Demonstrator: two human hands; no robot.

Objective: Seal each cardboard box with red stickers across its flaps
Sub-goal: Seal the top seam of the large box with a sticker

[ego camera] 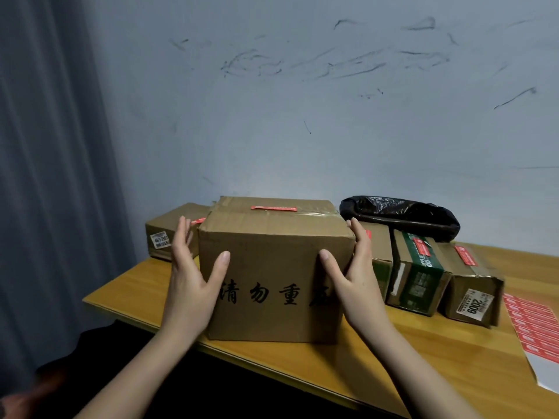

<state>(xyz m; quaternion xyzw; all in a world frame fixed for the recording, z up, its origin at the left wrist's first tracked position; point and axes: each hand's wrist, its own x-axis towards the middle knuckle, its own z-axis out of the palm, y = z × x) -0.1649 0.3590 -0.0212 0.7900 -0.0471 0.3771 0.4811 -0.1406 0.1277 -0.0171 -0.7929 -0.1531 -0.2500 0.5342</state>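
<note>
Both hands, left hand [193,279] and right hand [352,276], clasp the box [272,267] between them with straight fingers, its sticker [273,208] running left-right on top.

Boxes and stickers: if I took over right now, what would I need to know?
Left hand and right hand clasp the sides of the big box at the table's front edge, thumbs on its front face.
That box already has a red sticker across its top flaps.
A box behind on the left and three smaller boxes on the right also show red stickers.
The sticker sheet lies at the far right.
A black bag sits behind.
Left: check every box's flaps; hidden sides cannot be judged.
</note>
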